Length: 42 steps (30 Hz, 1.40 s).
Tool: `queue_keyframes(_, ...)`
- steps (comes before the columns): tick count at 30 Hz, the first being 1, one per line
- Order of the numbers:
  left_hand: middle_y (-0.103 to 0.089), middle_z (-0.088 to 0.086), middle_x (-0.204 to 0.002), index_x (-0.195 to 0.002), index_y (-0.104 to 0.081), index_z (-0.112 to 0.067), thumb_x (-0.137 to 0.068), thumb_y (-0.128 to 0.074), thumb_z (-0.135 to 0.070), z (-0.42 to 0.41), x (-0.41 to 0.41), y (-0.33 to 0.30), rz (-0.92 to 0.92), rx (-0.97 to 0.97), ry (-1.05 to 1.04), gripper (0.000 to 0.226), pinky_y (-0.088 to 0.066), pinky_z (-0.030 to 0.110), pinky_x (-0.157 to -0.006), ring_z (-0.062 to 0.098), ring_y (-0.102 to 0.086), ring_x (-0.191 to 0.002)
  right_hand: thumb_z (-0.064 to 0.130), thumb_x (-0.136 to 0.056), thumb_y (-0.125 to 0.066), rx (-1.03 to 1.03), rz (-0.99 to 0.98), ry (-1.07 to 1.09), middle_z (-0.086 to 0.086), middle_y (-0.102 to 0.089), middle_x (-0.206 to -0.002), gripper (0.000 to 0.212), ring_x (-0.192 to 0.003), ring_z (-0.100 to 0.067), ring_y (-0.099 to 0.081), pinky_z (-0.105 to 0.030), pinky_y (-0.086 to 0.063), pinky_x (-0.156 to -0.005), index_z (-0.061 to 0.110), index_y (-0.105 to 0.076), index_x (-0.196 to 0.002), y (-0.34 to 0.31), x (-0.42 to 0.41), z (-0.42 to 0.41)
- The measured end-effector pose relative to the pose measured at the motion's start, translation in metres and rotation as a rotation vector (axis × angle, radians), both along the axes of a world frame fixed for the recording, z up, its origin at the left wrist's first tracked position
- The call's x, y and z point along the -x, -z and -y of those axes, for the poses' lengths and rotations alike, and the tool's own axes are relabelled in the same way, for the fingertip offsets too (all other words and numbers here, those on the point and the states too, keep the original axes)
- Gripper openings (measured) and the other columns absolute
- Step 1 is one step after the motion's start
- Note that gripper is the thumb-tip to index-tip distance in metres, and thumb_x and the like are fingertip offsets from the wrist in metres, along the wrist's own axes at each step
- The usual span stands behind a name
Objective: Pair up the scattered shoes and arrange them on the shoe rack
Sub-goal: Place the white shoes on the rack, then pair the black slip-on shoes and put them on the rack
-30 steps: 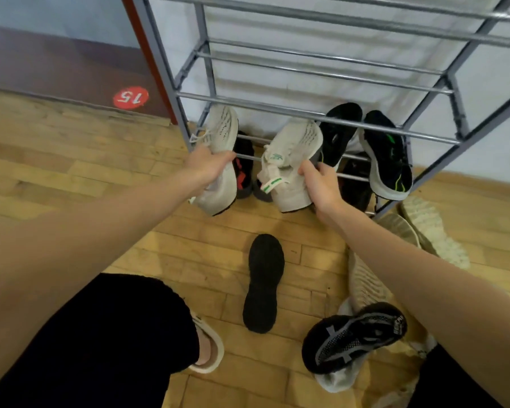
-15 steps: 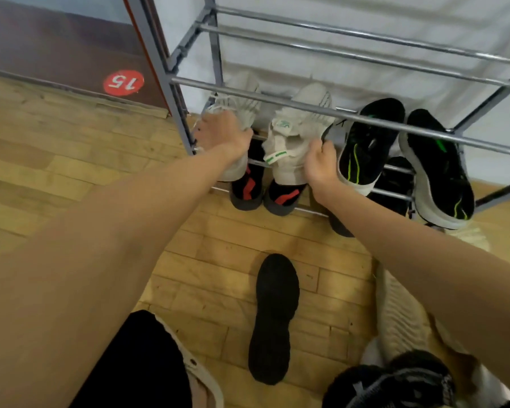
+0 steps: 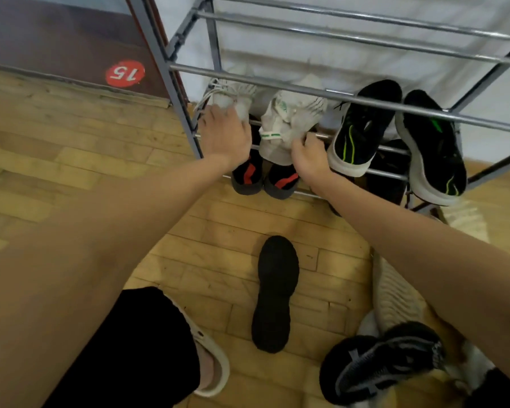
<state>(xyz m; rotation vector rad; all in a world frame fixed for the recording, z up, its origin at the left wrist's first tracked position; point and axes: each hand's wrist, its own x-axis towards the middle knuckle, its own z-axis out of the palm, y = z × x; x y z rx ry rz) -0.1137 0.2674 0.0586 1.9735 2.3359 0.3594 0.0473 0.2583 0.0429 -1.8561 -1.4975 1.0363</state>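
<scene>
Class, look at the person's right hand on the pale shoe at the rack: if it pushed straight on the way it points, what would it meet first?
The right hand points into the rack, already against the pale shoe. It would probably push that shoe toward the white wall, though depth is unclear.

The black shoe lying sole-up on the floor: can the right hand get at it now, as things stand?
Probably yes, once it lets go. The right hand is busy on a white sneaker at the rack, but the black shoe lies alone on bare floor under that arm, with nothing over it.
</scene>
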Motion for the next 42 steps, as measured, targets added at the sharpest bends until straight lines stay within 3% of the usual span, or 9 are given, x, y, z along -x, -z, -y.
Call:
queue_keyframes(2, -0.033, 0.028, -0.148, -0.137, -0.041, -0.002, -0.098, -0.037, -0.03, 0.026, -0.003, 0.002, -0.002, -0.048, -0.004, 0.049, -0.025, 0.048, -0.114, 0.041, -0.03, -0.138, 0.021, -0.094, -0.041, -0.064, 0.109, -0.141, -0.018, -0.054, -0.116, 0.04, -0.103, -0.033, -0.053, -0.037, -0.04, -0.079, 0.0, -0.046, -0.128, -0.005, -0.008, 0.026)
queue_keyframes(4, -0.03, 0.028, -0.149, -0.137, -0.039, -0.001, -0.093, -0.043, -0.026, 0.054, -0.009, 0.002, -0.009, -0.085, -0.021, 0.051, -0.027, 0.049, -0.114, 0.042, -0.029, -0.14, 0.018, -0.092, -0.046, -0.11, 0.226, -0.285, -0.019, -0.052, -0.124, 0.046, -0.117, -0.035, -0.048, -0.04, -0.042, -0.093, 0.001, -0.042, -0.135, -0.008, -0.017, 0.057)
queue_keyframes(8, -0.044, 0.024, -0.135, -0.126, -0.045, -0.001, -0.088, -0.051, -0.023, 0.105, -0.032, 0.008, 0.059, -0.095, -0.035, 0.045, -0.04, 0.044, -0.099, 0.039, -0.046, -0.12, 0.016, -0.09, -0.053, -0.058, 0.345, -0.444, -0.016, -0.046, -0.134, 0.052, -0.128, -0.032, -0.042, -0.039, -0.037, -0.107, 0.004, -0.04, -0.139, -0.008, -0.053, 0.115)
queue_keyframes(19, -0.051, 0.016, -0.122, -0.121, -0.048, -0.005, -0.092, -0.056, -0.014, 0.223, -0.14, 0.056, 0.448, 0.4, 0.202, 0.031, -0.044, 0.032, -0.087, 0.028, -0.051, -0.109, 0.018, -0.093, -0.05, 0.3, 0.559, -0.49, -0.019, -0.048, -0.129, 0.041, -0.12, -0.036, -0.047, -0.038, -0.04, -0.095, 0.003, -0.046, -0.131, 0.013, -0.192, 0.23)
queue_keyframes(22, -0.048, 0.014, -0.13, -0.128, -0.046, -0.006, -0.092, -0.054, -0.013, 0.247, -0.169, 0.069, 0.449, 0.561, 0.31, 0.037, -0.046, 0.035, -0.094, 0.027, -0.049, -0.116, 0.02, -0.092, -0.052, 0.362, 0.562, -0.486, -0.019, -0.042, -0.133, 0.045, -0.121, -0.037, -0.045, -0.04, -0.04, -0.097, 0.005, -0.043, -0.134, 0.021, -0.218, 0.247)
queue_keyframes(26, -0.049, 0.014, -0.129, -0.127, -0.049, -0.006, -0.092, -0.054, -0.015, 0.276, -0.191, 0.088, 0.342, 0.69, 0.427, 0.036, -0.047, 0.04, -0.096, 0.029, -0.05, -0.116, 0.023, -0.083, -0.062, 0.432, 0.556, -0.585, -0.014, -0.038, -0.141, 0.072, -0.131, -0.035, -0.037, -0.042, -0.037, -0.103, 0.013, -0.029, -0.146, 0.039, -0.238, 0.267)
queue_keyframes(31, -0.051, 0.014, -0.125, -0.123, -0.052, -0.008, -0.091, -0.057, -0.019, 0.279, -0.178, 0.107, 0.141, 0.687, 0.456, 0.035, -0.046, 0.046, -0.098, 0.031, -0.05, -0.116, 0.042, -0.075, -0.074, 0.228, 0.824, -0.901, -0.008, -0.032, -0.15, 0.093, -0.141, -0.03, -0.026, -0.046, -0.017, -0.117, 0.017, -0.023, -0.149, 0.068, -0.239, 0.294)
queue_keyframes(36, -0.042, 0.023, -0.133, -0.132, -0.039, -0.002, -0.088, -0.063, -0.03, 0.258, -0.147, 0.12, -0.008, 0.687, 0.253, 0.058, -0.045, 0.047, -0.099, 0.038, -0.043, -0.121, 0.029, -0.081, -0.07, 0.164, 0.996, -0.991, -0.015, -0.031, -0.152, 0.085, -0.144, -0.035, -0.02, -0.053, -0.004, -0.118, 0.016, -0.02, -0.149, 0.101, -0.229, 0.309)
queue_keyframes(42, -0.038, 0.024, -0.14, -0.141, -0.026, 0.001, -0.086, -0.069, -0.031, 0.243, -0.121, 0.131, 0.208, 0.764, -0.013, 0.077, -0.043, 0.045, -0.104, 0.039, -0.039, -0.129, 0.041, -0.073, -0.073, 0.054, 1.073, -1.058, -0.013, -0.052, -0.129, 0.079, -0.119, -0.033, -0.045, -0.043, -0.034, -0.104, 0.014, -0.036, -0.137, 0.108, -0.221, 0.293)
